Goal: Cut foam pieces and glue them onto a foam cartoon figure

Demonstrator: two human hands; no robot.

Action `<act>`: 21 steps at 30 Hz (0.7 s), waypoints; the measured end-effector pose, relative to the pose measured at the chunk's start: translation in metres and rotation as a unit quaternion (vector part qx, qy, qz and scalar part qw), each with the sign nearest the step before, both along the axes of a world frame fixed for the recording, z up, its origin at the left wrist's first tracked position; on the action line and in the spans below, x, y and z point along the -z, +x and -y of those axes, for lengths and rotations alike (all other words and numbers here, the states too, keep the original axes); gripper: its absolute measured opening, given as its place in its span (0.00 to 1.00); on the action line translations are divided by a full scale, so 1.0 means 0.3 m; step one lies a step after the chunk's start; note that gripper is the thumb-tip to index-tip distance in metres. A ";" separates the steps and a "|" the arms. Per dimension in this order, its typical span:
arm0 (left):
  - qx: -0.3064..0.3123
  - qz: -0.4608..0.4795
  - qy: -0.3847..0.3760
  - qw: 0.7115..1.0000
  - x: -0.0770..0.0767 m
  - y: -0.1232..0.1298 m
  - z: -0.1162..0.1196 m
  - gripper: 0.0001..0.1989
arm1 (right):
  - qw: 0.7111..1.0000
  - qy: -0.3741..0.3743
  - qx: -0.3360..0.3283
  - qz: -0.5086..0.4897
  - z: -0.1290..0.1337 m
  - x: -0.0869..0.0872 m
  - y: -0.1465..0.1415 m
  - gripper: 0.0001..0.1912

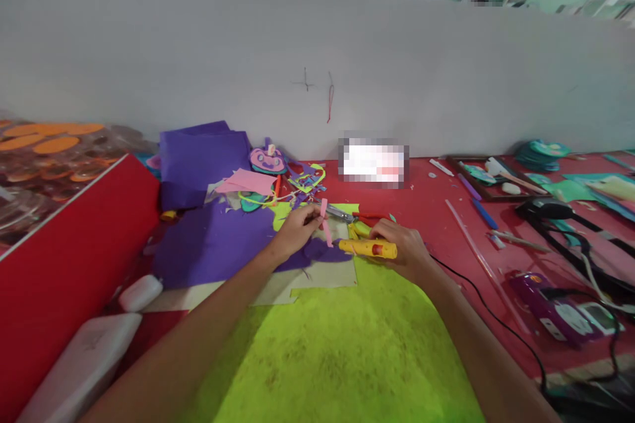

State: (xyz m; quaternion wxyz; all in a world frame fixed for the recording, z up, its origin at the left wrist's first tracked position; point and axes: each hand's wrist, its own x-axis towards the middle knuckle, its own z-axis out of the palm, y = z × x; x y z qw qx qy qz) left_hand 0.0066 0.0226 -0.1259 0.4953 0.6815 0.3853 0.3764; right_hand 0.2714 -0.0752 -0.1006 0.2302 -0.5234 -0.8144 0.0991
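My left hand point(299, 231) pinches a narrow pink strip point(327, 232) between thumb and fingertips, above purple sheet material. In my right hand point(403, 244) is a yellow hot glue gun point(370, 248), its nozzle pointing left. The nozzle end is close to the strip's lower end; whether they touch I cannot tell. Just beyond the hands lie scissors point(342, 213) with red handles. Below them, a purple sheet point(213, 251) overlaps a beige sheet point(325, 281) on a stained lime-green cloth or sheet point(317, 357).
Purple and pink sheets point(247, 182), colourful scraps point(305, 178) and a pink decorated piece point(268, 160) lie at the back. A dark tray point(496, 178), a blue pen point(485, 214), a purple device point(560, 310) and a black cord point(489, 307) are right. A red panel point(84, 244) borders the left.
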 end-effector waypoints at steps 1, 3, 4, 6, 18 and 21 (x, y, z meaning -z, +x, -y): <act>0.000 -0.004 0.004 1.000 0.003 -0.001 -0.002 0.05 | 1.000 -0.001 -0.002 0.003 -0.001 0.003 -0.002 0.09; -0.002 -0.014 0.012 1.000 0.010 -0.003 -0.006 0.05 | 1.000 -0.002 -0.001 0.008 -0.002 0.011 -0.006 0.09; -0.004 -0.019 0.017 1.000 0.012 -0.004 -0.008 0.05 | 1.000 -0.001 -0.001 0.011 -0.002 0.015 -0.007 0.08; -0.006 -0.030 0.026 0.999 0.015 -0.005 -0.009 0.05 | 1.000 0.001 0.002 0.021 -0.003 0.021 -0.008 0.09; -0.013 -0.077 0.062 0.995 -0.003 0.008 -0.006 0.06 | 1.000 -0.007 0.007 0.019 0.000 0.006 -0.020 0.09; -0.016 -0.081 0.064 0.995 -0.001 0.011 -0.004 0.07 | 1.000 -0.015 -0.003 0.019 0.001 0.000 -0.023 0.11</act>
